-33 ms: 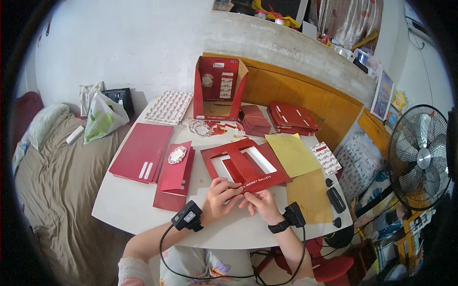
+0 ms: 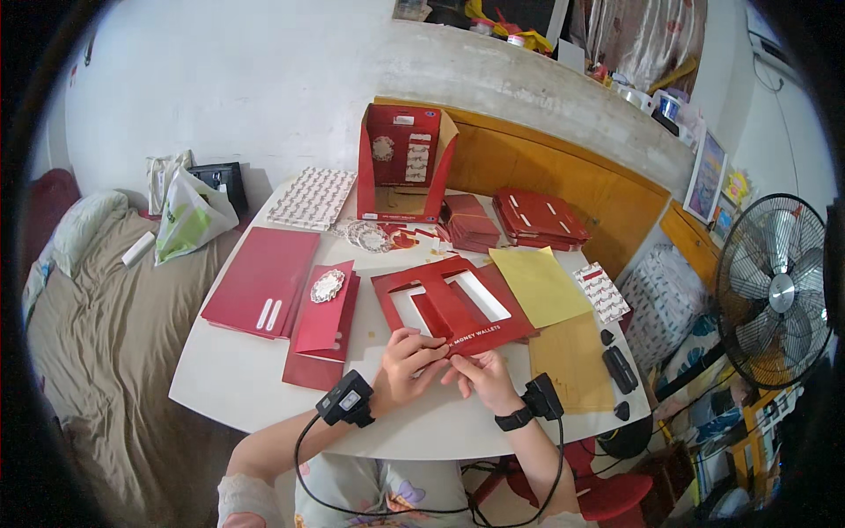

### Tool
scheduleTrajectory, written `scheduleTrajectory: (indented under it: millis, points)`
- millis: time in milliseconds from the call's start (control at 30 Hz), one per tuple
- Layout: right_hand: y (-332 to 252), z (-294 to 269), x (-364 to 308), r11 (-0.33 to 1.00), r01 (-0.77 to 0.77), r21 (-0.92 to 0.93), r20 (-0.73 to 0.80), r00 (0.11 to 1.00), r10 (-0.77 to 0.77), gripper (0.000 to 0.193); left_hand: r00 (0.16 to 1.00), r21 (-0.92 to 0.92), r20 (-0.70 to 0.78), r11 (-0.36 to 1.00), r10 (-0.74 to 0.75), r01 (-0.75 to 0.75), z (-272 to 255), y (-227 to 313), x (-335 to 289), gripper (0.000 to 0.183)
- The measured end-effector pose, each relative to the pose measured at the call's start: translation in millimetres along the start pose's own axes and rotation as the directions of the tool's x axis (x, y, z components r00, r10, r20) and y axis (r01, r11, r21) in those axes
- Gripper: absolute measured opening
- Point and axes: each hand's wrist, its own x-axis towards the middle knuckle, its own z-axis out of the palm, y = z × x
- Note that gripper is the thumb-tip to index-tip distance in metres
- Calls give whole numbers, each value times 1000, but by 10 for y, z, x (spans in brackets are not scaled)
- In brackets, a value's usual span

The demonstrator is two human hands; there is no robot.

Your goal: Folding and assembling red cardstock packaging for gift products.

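Note:
A red cardboard sleeve (image 2: 493, 333) with cut-out windows and white inner faces is held tilted over the middle of the table. My left hand (image 2: 411, 363) is closed on its near edge, fingers curled over the card. Beside it, my right hand (image 2: 482, 381) pinches the same edge near the left fingertips; the exact fingertip contact is partly hidden. Left of the sleeve lies a folded red card wallet (image 2: 319, 330) with a white lacy paper ornament (image 2: 326, 285) on it. Under the sleeve's right side, a dark red sheet (image 2: 503, 286) shows.
Red folders (image 2: 255, 282) lie on the left of the white table (image 2: 229, 378). An upright red display box (image 2: 400, 198), red envelope stacks (image 2: 539, 216) and patterned paper (image 2: 310, 199) stand behind. Yellow paper (image 2: 541, 286) lies to the right. A cable links my wrist devices; a fan (image 2: 781, 293) stands right.

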Motion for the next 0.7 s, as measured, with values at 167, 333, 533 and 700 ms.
scheduleTrajectory:
  millis: [167, 333, 533, 700]
  points:
    - [-6, 33, 5, 1000, 7, -5, -50, 999, -7, 19, 1000, 11, 12, 1000, 7, -8, -23, -21, 16, 27]
    - [-78, -7, -56, 987, -115, -113, -147, 984, 98, 19, 1000, 62, 4, 998, -28, 27, -128, -59, 120, 26]
    - [-136, 9, -51, 146, 380, -913, 103, 561, -821, 15, 996, 85, 83, 996, -7, 0, -229, -202, 151, 24]
    - [-223, -83, -4, 71, 364, -929, 237, 730, -641, 27, 987, 43, 156, 998, 37, -45, -282, -191, 133, 22]
